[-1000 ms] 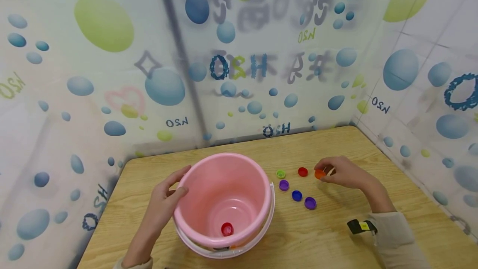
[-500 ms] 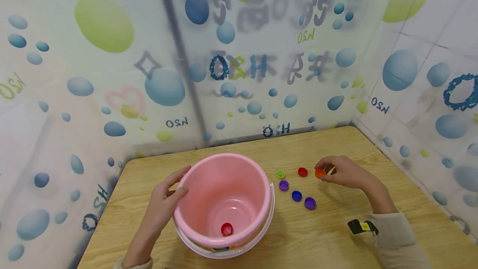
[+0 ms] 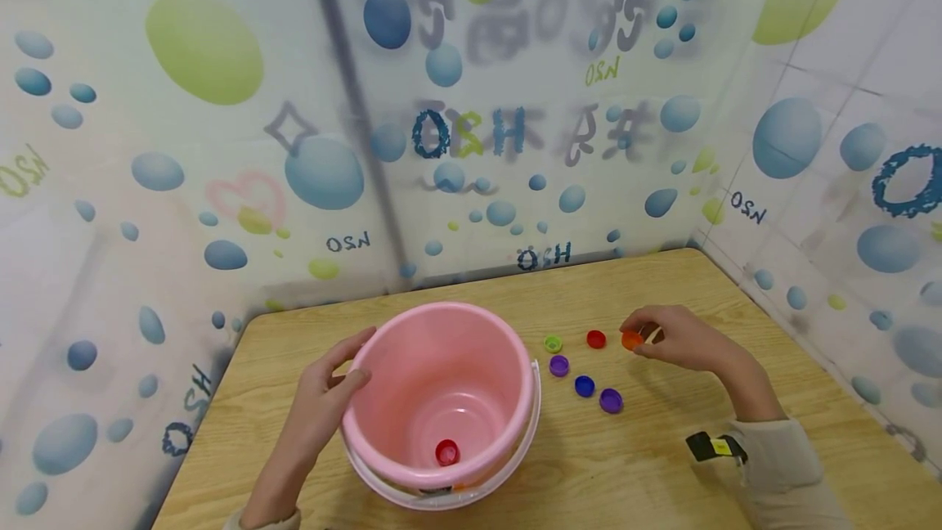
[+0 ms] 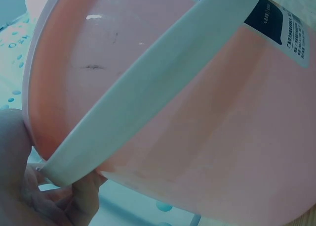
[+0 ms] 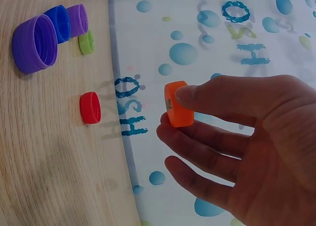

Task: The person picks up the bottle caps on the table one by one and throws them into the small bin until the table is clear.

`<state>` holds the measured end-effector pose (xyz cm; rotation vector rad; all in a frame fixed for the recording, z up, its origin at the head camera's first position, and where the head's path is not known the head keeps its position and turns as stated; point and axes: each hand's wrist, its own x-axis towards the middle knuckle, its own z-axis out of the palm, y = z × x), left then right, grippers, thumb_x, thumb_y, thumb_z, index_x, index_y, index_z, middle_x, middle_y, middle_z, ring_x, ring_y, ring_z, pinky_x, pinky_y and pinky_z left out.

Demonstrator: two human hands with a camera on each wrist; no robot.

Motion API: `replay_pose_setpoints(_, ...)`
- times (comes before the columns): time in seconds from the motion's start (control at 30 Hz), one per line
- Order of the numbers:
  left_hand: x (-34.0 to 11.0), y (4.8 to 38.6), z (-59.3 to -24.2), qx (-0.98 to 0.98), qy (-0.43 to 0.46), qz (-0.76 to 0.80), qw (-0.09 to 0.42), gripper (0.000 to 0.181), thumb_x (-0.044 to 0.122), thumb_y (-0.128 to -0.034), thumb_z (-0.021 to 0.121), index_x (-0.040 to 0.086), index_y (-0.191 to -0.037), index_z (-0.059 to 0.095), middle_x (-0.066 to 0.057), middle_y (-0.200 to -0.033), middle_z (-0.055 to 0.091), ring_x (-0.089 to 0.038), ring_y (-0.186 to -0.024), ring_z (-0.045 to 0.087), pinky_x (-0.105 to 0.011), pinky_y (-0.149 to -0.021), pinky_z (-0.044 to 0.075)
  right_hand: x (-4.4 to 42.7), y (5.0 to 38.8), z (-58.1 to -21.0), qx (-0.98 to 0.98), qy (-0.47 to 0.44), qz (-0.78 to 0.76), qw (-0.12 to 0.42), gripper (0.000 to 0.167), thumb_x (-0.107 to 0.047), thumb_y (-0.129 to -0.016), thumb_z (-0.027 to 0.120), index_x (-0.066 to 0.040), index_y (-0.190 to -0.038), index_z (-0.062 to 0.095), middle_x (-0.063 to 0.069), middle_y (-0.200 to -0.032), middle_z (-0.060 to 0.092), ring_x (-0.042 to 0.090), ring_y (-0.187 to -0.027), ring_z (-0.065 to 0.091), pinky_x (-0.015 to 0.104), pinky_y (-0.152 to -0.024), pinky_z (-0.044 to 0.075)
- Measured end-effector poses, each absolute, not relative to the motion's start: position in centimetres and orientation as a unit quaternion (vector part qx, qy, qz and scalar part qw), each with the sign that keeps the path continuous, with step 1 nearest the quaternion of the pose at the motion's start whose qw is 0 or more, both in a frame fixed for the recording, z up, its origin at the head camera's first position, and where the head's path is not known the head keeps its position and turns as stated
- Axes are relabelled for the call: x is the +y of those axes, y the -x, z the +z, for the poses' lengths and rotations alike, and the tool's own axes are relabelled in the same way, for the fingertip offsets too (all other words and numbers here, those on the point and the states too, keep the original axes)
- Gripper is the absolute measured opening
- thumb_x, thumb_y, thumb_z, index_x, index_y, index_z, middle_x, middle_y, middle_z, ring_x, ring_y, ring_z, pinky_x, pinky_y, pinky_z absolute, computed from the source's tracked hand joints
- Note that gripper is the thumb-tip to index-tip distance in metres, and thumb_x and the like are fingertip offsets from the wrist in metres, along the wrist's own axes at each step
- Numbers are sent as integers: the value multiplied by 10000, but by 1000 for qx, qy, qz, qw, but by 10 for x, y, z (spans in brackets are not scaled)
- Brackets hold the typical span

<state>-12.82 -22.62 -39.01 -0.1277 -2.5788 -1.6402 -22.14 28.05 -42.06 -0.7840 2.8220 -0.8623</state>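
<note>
A pink bucket (image 3: 449, 375) stands tilted toward the head camera on the wooden table, a red bottle cap (image 3: 446, 452) inside it at the bottom. My left hand (image 3: 324, 391) grips the bucket's left rim; the left wrist view shows fingers around the rim by the pale handle (image 4: 148, 87). Right of the bucket, my right hand (image 3: 677, 338) pinches an orange bottle cap (image 5: 178, 104) between thumb and fingers. Just left of that hand lies another red cap (image 3: 596, 339). Nearer the bucket are a green cap (image 3: 553, 343), a blue cap (image 3: 585, 386) and two purple caps (image 3: 611, 401).
The wooden table (image 3: 662, 464) meets a bubble-patterned curtain (image 3: 478, 211) at its back edge and along both sides. A black strap with a yellow mark (image 3: 714, 446) sits at my right wrist. The white bucket handle hangs down along the bucket's front.
The orange cap in my right hand has shifted up very slightly. My left hand, the bucket and the other caps look unmoved.
</note>
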Motion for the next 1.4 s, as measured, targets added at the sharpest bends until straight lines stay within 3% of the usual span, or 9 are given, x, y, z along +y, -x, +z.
replay_pose_setpoints(0.53,-226,127,-391,-837,49,-542,51,469,142,-1025,569,158,-1493,557,-157,-1473,586,-309,-1066,745,-261,-765,612,277,217,-412,924,263,-279,6,294,-76,-890,767,13,-1164,710,55,-1046,733,184,-926,678,355,-797,624)
replay_pose_setpoints(0.8,-226,126,-391,-841,60,-536,55,462,153,-1035,558,144,-1497,552,-150,-1488,577,-314,-1109,725,-243,-783,602,275,215,-409,926,255,-278,-16,303,-75,-888,775,6,-1172,710,90,-1072,733,212,-936,693,401,-804,628)
replay_pose_setpoints(1.13,-226,127,-392,-842,60,-533,61,462,145,-1031,554,140,-1494,555,-148,-1479,586,-317,-1149,704,-228,-797,593,274,213,-405,928,255,-270,-32,290,-65,-888,767,-4,-1166,715,62,-1048,735,183,-912,690,294,-775,616)
replay_pose_setpoints(1.4,-226,127,-392,-840,62,-535,61,462,131,-1028,560,140,-1490,559,-153,-1472,591,-314,-1125,718,-236,-790,598,274,209,-401,928,256,-267,-38,296,-73,-897,753,3,-1179,709,66,-1067,734,183,-917,693,282,-773,609)
